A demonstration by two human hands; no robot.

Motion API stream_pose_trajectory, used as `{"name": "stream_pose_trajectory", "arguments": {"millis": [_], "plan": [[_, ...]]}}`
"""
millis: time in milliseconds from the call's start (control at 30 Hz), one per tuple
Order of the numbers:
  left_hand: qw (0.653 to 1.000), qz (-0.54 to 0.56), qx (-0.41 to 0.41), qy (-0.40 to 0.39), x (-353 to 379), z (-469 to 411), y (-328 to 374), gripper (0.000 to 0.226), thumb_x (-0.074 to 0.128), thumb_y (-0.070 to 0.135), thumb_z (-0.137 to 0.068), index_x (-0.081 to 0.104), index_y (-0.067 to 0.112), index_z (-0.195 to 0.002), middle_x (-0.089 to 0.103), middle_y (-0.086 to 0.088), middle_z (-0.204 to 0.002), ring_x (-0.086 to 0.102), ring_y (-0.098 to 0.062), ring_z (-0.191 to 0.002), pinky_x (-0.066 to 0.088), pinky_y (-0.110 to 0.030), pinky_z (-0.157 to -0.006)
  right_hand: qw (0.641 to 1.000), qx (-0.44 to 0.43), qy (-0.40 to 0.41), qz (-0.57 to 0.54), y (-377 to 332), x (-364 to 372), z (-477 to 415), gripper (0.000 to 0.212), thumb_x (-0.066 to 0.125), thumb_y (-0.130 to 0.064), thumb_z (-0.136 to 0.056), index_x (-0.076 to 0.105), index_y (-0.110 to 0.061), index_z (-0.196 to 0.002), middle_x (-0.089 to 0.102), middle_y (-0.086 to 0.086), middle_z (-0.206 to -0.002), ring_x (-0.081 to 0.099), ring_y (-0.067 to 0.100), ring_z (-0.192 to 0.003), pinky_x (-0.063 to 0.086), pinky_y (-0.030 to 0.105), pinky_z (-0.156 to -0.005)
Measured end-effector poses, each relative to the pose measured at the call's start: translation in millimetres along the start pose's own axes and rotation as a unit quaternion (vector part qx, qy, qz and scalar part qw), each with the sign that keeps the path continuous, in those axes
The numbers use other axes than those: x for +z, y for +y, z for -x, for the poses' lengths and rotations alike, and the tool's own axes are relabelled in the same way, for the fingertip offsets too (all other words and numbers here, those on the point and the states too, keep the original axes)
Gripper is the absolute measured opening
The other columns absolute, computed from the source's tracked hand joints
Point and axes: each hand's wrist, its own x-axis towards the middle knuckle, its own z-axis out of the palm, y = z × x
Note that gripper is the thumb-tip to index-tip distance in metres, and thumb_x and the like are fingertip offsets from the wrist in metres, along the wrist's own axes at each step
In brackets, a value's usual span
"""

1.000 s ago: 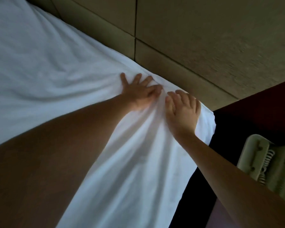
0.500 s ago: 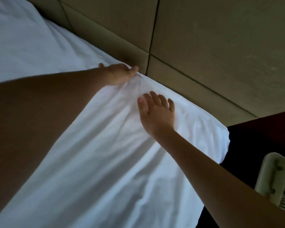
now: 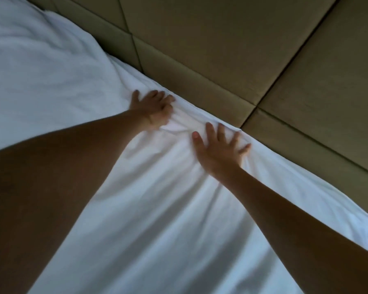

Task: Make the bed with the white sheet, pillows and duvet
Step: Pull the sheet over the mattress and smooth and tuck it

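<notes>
I see the white sheet (image 3: 168,219) with its head edge running along the padded headboard (image 3: 221,60), right at both sets of fingertips: my left grip (image 3: 153,109) curls into a bunched fold there, and my right grip (image 3: 219,149) lies flat beside it, fingers spread.

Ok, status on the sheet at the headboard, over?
Left hand bent-fingered on bunched edge of white sheet, grip unclear. Right hand flat on sheet, fingers spread. Sheet wrinkled along headboard; nothing in the way seen.
</notes>
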Motion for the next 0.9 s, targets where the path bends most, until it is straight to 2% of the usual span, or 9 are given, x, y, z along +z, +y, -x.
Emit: {"name": "stream_pose_trajectory", "arguments": {"millis": [100,167,233,300,433,600,667,833,900], "plan": [[0.979,0.201,0.003,0.027,-7.9,5.2,-17.0,0.046,0.036,0.019,-0.099,0.032,0.021,-0.144,0.028,-0.005,-0.153,0.027,-0.022,-0.140,0.020,-0.047,-0.114,0.998,-0.009,0.058,-0.012,-14.4,-4.1,4.2,0.060,0.013,-0.057,-0.095,0.013,-0.029,-0.148,0.009,0.005,-0.157,0.002,0.036,-0.143,-0.004,0.055,-0.113],[0.917,0.369,-0.072,0.137,-14.0,7.3,-32.5,0.036,0.041,0.026,-0.098,0.051,0.015,-0.131,0.051,-0.010,-0.136,0.047,-0.028,-0.125,0.038,-0.038,-0.106,0.993,-0.074,0.093,-0.006,-35.4,-5.9,2.7,0.055,0.013,-0.051,-0.097,0.013,-0.031,-0.148,0.009,0.004,-0.158,0.002,0.029,-0.145,-0.006,0.048,-0.114],[0.888,0.345,-0.193,0.236,-16.3,3.4,-50.7,0.043,0.047,0.037,-0.095,0.050,0.009,-0.127,0.049,-0.015,-0.132,0.048,-0.031,-0.121,0.037,-0.035,-0.101,0.984,-0.152,0.090,-0.005,-62.6,-1.5,-4.0,0.052,0.012,-0.048,-0.098,0.011,-0.035,-0.148,0.004,-0.002,-0.159,-0.003,0.024,-0.145,-0.010,0.044,-0.114],[0.898,0.294,-0.274,0.181,-15.8,-0.4,-61.7,0.067,0.047,0.053,-0.090,0.040,0.004,-0.135,0.043,-0.018,-0.138,0.043,-0.034,-0.126,0.034,-0.037,-0.103,0.981,-0.181,0.073,-0.014,-84.1,7.3,-13.1,0.050,0.010,-0.047,-0.099,0.009,-0.037,-0.148,0.000,-0.006,-0.158,-0.009,0.022,-0.145,-0.013,0.044,-0.113],[0.940,0.203,-0.243,0.130,-17.7,-10.9,-62.2,0.072,0.033,0.062,-0.092,0.045,0.002,-0.130,0.051,-0.019,-0.133,0.047,-0.035,-0.123,0.038,-0.039,-0.099,0.984,-0.161,0.076,-0.025,-87.8,22.2,-28.5,0.048,0.008,-0.046,-0.099,0.006,-0.043,-0.146,-0.005,-0.013,-0.157,-0.013,0.018,-0.144,-0.015,0.046,-0.112],[0.936,0.204,-0.251,0.142,-15.5,-20.3,-65.3,0.044,0.040,0.035,-0.098,0.049,0.004,-0.127,0.054,-0.017,-0.130,0.049,-0.034,-0.121,0.040,-0.038,-0.097,0.981,-0.170,0.069,-0.062,-85.4,20.0,-27.4,0.045,0.011,-0.044,-0.100,0.013,-0.045,-0.145,0.001,-0.017,-0.157,-0.010,0.012,-0.144,-0.013,0.041,-0.114],[0.918,0.259,-0.250,0.166,-12.8,-19.7,-70.3,0.041,0.042,0.032,-0.097,0.055,0.002,-0.121,0.058,-0.016,-0.125,0.053,-0.032,-0.117,0.040,-0.036,-0.097,0.980,-0.171,0.073,-0.072,-84.3,19.1,-25.7,0.046,0.012,-0.044,-0.100,0.015,-0.043,-0.146,0.003,-0.017,-0.157,-0.010,0.011,-0.144,-0.014,0.040,-0.114],[0.824,0.457,-0.215,0.255,-32.0,-23.1,-78.4,0.041,0.038,0.028,-0.100,0.066,-0.001,-0.101,0.065,-0.016,-0.110,0.058,-0.030,-0.106,0.041,-0.031,-0.097,0.944,-0.202,0.172,-0.197,-86.2,12.1,-14.0,0.056,0.011,-0.045,-0.092,0.035,-0.033,-0.142,0.022,-0.013,-0.154,0.002,0.007,-0.144,-0.014,0.032,-0.115],[0.818,0.468,-0.208,0.263,-30.4,-28.7,-76.0,0.041,0.036,0.027,-0.101,0.065,-0.001,-0.101,0.064,-0.018,-0.109,0.057,-0.031,-0.105,0.043,-0.036,-0.099,0.936,-0.214,0.185,-0.211,-88.8,12.1,-10.0,0.062,0.009,-0.049,-0.089,0.038,-0.029,-0.141,0.027,-0.010,-0.152,0.009,0.008,-0.144,-0.011,0.030,-0.115]]}}
